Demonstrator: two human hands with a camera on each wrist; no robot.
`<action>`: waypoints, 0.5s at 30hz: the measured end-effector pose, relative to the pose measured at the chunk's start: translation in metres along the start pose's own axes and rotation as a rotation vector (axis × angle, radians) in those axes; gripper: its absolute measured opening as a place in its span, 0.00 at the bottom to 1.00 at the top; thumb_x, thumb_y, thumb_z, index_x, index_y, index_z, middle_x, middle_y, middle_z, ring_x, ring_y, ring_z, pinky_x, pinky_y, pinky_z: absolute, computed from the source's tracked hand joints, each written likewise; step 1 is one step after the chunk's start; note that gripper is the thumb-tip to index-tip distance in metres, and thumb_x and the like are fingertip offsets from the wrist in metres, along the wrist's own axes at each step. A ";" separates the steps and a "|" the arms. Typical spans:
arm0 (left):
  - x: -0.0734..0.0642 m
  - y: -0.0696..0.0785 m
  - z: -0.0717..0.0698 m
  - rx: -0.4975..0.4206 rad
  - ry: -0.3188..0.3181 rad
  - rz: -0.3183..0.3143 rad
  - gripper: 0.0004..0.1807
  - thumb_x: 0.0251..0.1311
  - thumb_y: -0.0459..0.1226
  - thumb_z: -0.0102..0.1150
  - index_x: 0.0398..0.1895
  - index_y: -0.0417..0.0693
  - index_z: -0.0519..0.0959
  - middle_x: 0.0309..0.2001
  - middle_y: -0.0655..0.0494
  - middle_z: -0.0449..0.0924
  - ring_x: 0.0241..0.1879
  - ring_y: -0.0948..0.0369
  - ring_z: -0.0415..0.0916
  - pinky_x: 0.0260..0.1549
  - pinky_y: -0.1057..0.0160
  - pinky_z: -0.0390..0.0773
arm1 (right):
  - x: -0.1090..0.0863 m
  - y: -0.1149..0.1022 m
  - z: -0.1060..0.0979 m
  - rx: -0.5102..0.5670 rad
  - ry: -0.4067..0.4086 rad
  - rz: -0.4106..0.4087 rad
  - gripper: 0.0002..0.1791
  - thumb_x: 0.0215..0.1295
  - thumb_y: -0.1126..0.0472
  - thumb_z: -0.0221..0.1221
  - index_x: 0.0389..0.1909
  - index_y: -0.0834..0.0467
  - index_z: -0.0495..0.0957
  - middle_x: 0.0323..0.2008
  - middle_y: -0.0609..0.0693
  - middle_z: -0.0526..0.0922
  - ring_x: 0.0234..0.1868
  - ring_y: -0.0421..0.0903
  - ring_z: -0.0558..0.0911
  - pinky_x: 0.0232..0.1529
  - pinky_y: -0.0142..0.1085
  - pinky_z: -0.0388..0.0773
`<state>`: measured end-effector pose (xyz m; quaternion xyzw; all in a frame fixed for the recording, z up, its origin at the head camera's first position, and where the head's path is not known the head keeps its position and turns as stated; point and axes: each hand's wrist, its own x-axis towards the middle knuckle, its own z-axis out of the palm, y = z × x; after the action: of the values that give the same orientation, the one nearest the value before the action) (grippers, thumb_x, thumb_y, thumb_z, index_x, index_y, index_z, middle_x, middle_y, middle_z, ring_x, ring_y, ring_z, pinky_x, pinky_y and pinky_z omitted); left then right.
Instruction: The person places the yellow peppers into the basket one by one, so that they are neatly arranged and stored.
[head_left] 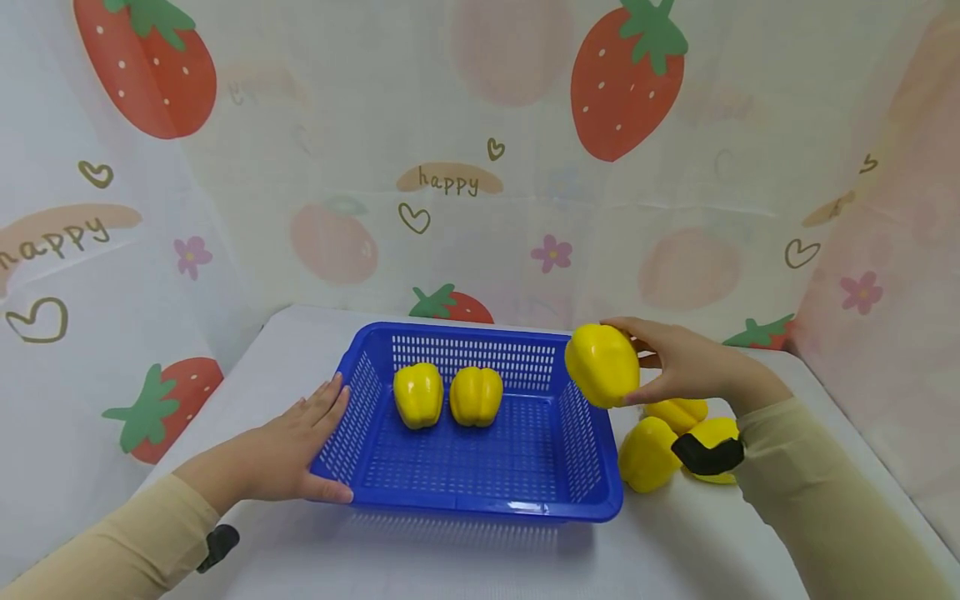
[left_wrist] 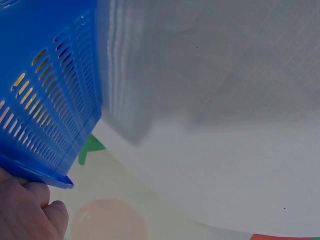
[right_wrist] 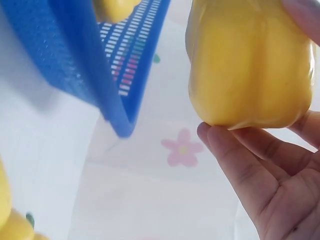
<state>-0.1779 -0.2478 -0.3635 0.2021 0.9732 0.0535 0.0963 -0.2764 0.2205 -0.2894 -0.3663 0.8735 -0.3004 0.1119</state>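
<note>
In the head view, my right hand holds a yellow bell pepper above the right rim of a blue plastic basket. Thumb and fingertips pinch that pepper in the right wrist view. Two more yellow peppers, a left one and a right one, stand side by side inside the basket. My left hand rests against the basket's left rim with fairly straight fingers, its thumb at the front left corner. Only part of the left hand shows in the left wrist view, beside the rim.
Several yellow peppers lie on the white table to the right of the basket, partly hidden by my right wrist. A printed cloth with strawberries, hearts and flowers hangs behind the table and at both sides.
</note>
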 end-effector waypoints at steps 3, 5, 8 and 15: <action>0.000 0.000 0.000 -0.003 0.001 0.001 0.69 0.35 0.75 0.49 0.71 0.38 0.38 0.72 0.42 0.29 0.70 0.44 0.35 0.63 0.43 0.45 | 0.011 -0.002 0.004 0.001 -0.003 0.000 0.49 0.44 0.50 0.70 0.67 0.50 0.55 0.59 0.45 0.67 0.56 0.47 0.71 0.55 0.42 0.72; 0.000 0.000 0.000 -0.001 0.001 0.001 0.69 0.35 0.75 0.49 0.71 0.38 0.38 0.72 0.42 0.29 0.70 0.45 0.35 0.64 0.43 0.45 | 0.017 -0.004 0.006 0.000 -0.007 0.000 0.49 0.44 0.49 0.70 0.67 0.51 0.55 0.59 0.47 0.68 0.56 0.49 0.71 0.55 0.44 0.71; 0.000 0.000 0.000 0.003 -0.001 -0.004 0.69 0.34 0.76 0.48 0.71 0.39 0.38 0.72 0.42 0.29 0.70 0.45 0.35 0.64 0.43 0.45 | 0.027 -0.006 0.011 -0.004 -0.012 0.014 0.49 0.43 0.48 0.71 0.67 0.52 0.56 0.58 0.47 0.68 0.56 0.50 0.71 0.55 0.45 0.71; 0.000 0.000 0.000 0.014 -0.002 -0.011 0.69 0.33 0.77 0.46 0.71 0.39 0.39 0.72 0.43 0.29 0.70 0.45 0.35 0.64 0.43 0.45 | 0.044 -0.008 0.019 -0.014 -0.030 0.089 0.50 0.41 0.48 0.72 0.66 0.48 0.57 0.56 0.45 0.70 0.55 0.47 0.71 0.56 0.44 0.71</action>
<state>-0.1780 -0.2475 -0.3639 0.1974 0.9745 0.0457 0.0960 -0.2950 0.1767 -0.2982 -0.3323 0.8893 -0.2836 0.1356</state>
